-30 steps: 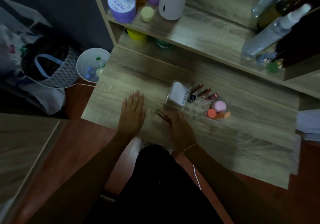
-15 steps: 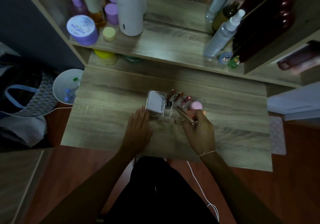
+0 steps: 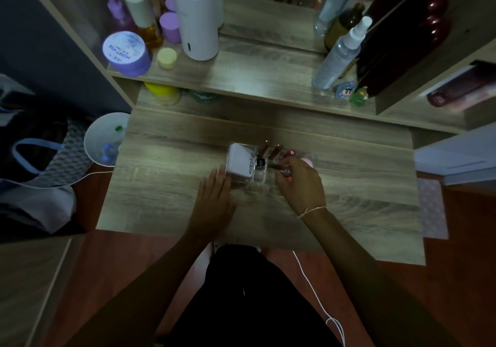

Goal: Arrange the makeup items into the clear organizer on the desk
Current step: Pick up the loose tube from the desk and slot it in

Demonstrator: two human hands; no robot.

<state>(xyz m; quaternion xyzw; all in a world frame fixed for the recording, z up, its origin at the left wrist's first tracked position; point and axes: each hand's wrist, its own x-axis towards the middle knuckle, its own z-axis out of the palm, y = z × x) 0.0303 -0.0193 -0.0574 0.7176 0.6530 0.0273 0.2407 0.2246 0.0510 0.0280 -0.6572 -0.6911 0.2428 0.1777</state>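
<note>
The clear organizer (image 3: 259, 178) sits in the middle of the wooden desk (image 3: 349, 201). Its left compartment holds a white box (image 3: 239, 162) with lettering. A small dark jar (image 3: 260, 163) and three lip tubes (image 3: 276, 150) stand in the middle slots. A pink sponge (image 3: 307, 161) peeks out at the right end, mostly hidden by my hand. My right hand (image 3: 300, 182) is over the organizer's right part, shut on a slim makeup stick (image 3: 277, 167). My left hand (image 3: 214, 199) lies flat on the desk, fingertips touching the organizer's left front corner.
A shelf (image 3: 255, 78) behind the desk carries a purple jar (image 3: 126, 53), a white cylinder (image 3: 196, 16), several bottles and a spray bottle (image 3: 338, 56). A white bin (image 3: 103, 139) and a bag (image 3: 40, 156) stand left of the desk. A white cord (image 3: 316, 295) hangs at the front.
My right hand picked a slim stick off the desk and carried it over the organizer's right side. My left hand slid forward to the organizer's corner. The view tilted.
</note>
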